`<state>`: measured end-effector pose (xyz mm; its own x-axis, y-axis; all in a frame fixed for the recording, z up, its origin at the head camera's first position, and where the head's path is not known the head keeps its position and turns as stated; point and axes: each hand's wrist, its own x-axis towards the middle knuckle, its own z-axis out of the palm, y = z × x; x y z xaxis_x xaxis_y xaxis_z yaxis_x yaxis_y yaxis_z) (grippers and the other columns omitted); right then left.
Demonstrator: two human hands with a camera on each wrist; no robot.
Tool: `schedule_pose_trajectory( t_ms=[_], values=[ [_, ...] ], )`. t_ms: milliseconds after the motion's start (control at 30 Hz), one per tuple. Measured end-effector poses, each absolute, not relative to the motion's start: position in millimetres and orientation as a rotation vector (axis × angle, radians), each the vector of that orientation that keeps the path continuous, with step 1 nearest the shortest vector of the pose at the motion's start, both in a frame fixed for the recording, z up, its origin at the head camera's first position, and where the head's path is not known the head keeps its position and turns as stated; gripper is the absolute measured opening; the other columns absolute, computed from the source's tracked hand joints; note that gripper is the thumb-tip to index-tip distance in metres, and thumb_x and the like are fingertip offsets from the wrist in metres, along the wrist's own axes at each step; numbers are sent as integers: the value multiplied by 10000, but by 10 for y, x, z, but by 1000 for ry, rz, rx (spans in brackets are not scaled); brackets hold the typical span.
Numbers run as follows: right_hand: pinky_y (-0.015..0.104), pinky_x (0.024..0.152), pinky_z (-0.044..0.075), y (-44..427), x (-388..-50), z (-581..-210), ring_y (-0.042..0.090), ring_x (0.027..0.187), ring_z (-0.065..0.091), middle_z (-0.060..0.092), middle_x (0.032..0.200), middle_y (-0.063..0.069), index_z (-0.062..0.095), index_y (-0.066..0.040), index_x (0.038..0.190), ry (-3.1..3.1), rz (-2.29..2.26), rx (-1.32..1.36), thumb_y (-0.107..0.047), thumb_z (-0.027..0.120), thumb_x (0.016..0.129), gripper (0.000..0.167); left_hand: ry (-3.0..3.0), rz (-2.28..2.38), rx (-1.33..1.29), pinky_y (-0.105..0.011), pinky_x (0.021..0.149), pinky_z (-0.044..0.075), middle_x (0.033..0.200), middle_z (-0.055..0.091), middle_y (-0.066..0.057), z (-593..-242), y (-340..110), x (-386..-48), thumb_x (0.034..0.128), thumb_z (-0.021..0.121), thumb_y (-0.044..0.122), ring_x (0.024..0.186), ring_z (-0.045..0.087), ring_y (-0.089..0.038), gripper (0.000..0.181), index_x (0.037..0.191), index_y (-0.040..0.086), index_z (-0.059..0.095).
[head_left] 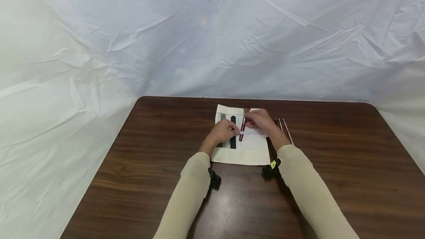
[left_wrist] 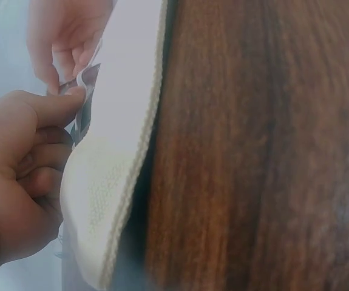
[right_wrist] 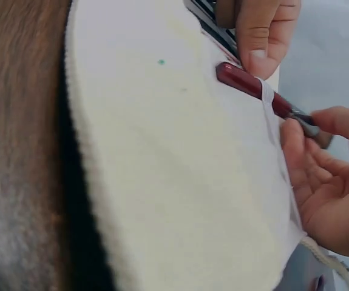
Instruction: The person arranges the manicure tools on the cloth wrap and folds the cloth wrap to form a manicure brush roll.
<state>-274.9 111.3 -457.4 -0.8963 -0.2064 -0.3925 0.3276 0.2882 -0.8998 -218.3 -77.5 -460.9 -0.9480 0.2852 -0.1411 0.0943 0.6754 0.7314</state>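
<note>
A cream cloth roll (head_left: 245, 156) lies unfolded on the table, with a thin white elastic band (right_wrist: 267, 92) across it. My right hand (head_left: 261, 119) pinches a makeup brush (right_wrist: 241, 80) near its metal collar; its dark red handle passes under the band. The brush's brown bristle end (head_left: 246, 110) points away from me. To the left, my left hand (head_left: 224, 131) pinches the band beside the handle, thumb against forefinger. Two flat, dark strips lie under the left hand: a black one (head_left: 233, 143) and a grey-green one (head_left: 223, 116), both partly hidden.
Several slim sticks (head_left: 287, 131) lie right of the roll, partly covered by the right forearm. The dark wooden table (head_left: 149, 158) has a far edge close behind the roll. White sheeting (head_left: 232, 54) hangs beyond that edge.
</note>
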Motion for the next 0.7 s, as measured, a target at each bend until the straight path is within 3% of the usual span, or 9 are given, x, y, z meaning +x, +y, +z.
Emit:
schedule_pose_trajectory(
  t_ms=[100, 333, 500, 700],
  values=[
    [144, 583, 537, 1116, -2742, -4534, -5, 566, 631, 652, 670, -67, 600, 83, 1287, 2090, -1512, 111, -254, 565, 1032, 424, 2642, 1149, 303, -207, 663, 411, 940, 772, -82, -4617, -773, -2177, 989, 641, 135, 720, 541, -103, 170, 991, 80, 802],
    [164, 589, 546, 1097, -2744, -4485, 19, 577, 654, 675, 653, -44, 680, -11, 944, 2047, -1379, 87, -220, 589, 1004, 236, 2644, 1136, 295, -218, 676, 425, 984, 772, -82, -4623, -783, -2208, 992, 633, 138, 769, 570, -115, 177, 999, 84, 802],
    [169, 600, 550, 1085, -2762, -4480, 23, 600, 661, 683, 664, -47, 695, -30, 935, 2059, -1336, 69, -237, 589, 1006, 244, 2655, 1129, 294, -221, 665, 421, 990, 776, -74, -4626, -793, -2234, 981, 636, 123, 780, 571, -118, 174, 978, 83, 805],
    [164, 598, 543, 1086, -2803, -4515, 16, 601, 655, 690, 665, -61, 707, 23, 1034, 2104, -1301, -20, -224, 586, 1023, 275, 2674, 1099, 297, -208, 616, 401, 937, 779, -73, -4652, -798, -2276, 976, 619, 118, 706, 537, -107, 191, 973, 86, 807]
  ],
)
